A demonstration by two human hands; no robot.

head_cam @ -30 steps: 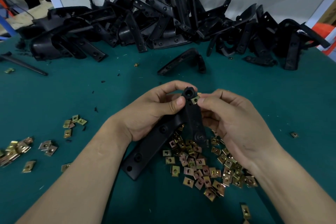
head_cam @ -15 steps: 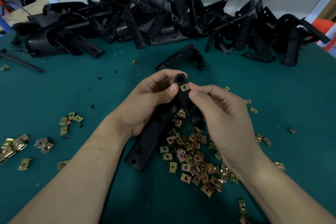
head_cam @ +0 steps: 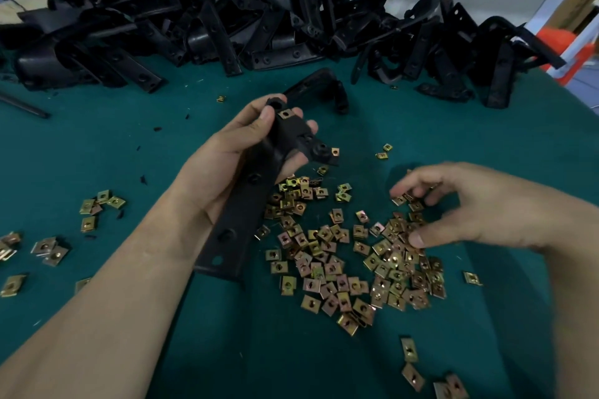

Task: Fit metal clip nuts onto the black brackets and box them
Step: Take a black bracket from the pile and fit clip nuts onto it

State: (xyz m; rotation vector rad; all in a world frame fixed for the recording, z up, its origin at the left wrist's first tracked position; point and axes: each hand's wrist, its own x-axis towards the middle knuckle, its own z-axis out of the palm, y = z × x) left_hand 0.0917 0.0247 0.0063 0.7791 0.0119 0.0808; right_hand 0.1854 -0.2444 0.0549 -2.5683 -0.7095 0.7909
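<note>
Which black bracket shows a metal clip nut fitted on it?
The bracket gripped by the left hand: a clip nut sits near its top end. None shows in the pile behind.

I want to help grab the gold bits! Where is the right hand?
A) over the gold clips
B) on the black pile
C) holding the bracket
A: the right hand hovers over the loose clip nuts, while the left hand grips the bracket.

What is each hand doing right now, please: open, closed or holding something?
Left hand: grips the black bracket.
Right hand: open, reaching into the loose clip nuts, none visibly pinched.
</note>
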